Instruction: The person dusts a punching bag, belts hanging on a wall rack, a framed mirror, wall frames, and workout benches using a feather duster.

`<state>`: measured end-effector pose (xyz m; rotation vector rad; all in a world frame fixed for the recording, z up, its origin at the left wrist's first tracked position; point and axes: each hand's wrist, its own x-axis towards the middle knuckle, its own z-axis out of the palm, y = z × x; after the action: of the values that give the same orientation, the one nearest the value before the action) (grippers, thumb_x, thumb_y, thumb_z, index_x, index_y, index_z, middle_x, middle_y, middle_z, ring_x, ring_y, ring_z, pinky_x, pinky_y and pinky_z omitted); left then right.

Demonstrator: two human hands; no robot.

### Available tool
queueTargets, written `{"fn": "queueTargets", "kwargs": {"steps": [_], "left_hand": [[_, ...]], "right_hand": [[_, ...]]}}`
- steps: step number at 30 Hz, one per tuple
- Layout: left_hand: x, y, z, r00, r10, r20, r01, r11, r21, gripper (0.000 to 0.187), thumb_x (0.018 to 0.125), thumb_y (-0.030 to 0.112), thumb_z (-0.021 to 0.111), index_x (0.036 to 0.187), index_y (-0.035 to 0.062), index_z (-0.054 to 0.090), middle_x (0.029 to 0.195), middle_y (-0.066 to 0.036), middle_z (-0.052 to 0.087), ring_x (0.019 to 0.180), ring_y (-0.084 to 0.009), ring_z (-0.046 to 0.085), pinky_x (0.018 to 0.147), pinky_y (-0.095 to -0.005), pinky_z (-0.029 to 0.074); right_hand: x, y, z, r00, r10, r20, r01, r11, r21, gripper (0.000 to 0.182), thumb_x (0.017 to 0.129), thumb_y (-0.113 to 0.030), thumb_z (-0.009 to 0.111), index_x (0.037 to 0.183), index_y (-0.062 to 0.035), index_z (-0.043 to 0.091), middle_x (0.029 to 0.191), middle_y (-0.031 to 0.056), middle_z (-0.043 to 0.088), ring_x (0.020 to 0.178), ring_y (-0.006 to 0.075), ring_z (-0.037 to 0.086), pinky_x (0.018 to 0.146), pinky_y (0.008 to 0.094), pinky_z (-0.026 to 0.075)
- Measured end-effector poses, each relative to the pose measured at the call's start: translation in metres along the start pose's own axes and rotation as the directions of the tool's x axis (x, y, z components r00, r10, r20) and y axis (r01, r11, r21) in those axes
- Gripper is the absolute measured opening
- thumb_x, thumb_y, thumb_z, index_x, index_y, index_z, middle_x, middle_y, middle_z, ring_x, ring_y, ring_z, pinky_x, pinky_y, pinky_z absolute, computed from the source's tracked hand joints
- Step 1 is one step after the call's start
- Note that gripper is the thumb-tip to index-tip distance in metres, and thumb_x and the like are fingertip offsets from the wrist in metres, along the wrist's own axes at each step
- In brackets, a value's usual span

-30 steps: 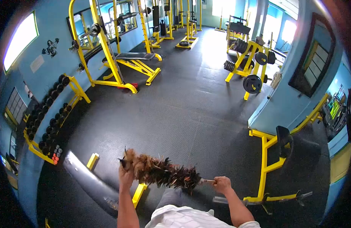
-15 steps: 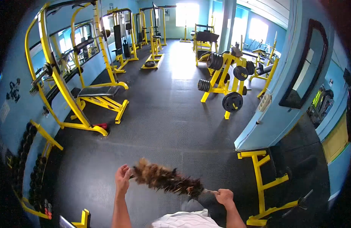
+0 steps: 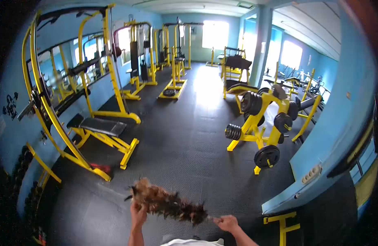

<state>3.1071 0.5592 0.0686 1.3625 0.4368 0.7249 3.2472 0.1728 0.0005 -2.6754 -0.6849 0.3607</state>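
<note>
A brown and black feather duster [image 3: 172, 205] is stretched across in front of my body, its fluffy lighter end at the left and its thin handle at the right. My right hand [image 3: 228, 224] is closed around the handle. At the other end my left hand [image 3: 138, 214] has its fingers closed in the feathers just below the tip, which partly hide them. The duster hangs in the air above the dark floor, tilted slightly down to the right.
A yellow rack frame with a padded bench [image 3: 103, 126] stands at the left, above dumbbells [image 3: 23, 164] along the wall. A weight plate tree [image 3: 262, 123] stands right of the aisle. The blue wall end [image 3: 320, 172] and a yellow frame [image 3: 282, 225] are near on the right.
The view has moved forward and turned a little, so the plate tree looks larger. My left hand has shifted from beside the duster's tip into its feathers.
</note>
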Motion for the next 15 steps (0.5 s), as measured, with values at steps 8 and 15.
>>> {"fn": "queueTargets", "kwargs": {"steps": [8,15], "left_hand": [[0.107,-0.042,0.038,0.989,-0.07,-0.13,0.08,0.994,0.072,0.028,0.087,0.008,0.054,0.113,0.0006,0.049,0.102,-0.005,0.058,0.093,-0.0163,0.055,0.079,-0.0273,0.042],[0.335,-0.059,0.125,0.866,0.474,-0.158,-0.147,0.544,0.826,0.045,0.077,0.006,0.06,0.12,0.0013,0.047,0.11,-0.017,0.056,0.106,-0.0351,0.052,0.091,-0.0393,0.041]], "right_hand": [[0.209,-0.002,-0.063,0.998,-0.057,0.025,0.059,0.997,-0.042,0.044,0.07,-0.052,0.06,0.066,-0.0079,0.063,0.074,0.0143,0.064,0.076,0.0338,0.062,0.064,0.0435,0.049],[0.333,-0.007,-0.054,0.928,0.179,0.327,-0.18,0.983,-0.03,0.05,0.073,-0.059,0.055,0.074,-0.0105,0.067,0.081,0.0138,0.065,0.084,0.0314,0.063,0.071,0.0402,0.049]]}}
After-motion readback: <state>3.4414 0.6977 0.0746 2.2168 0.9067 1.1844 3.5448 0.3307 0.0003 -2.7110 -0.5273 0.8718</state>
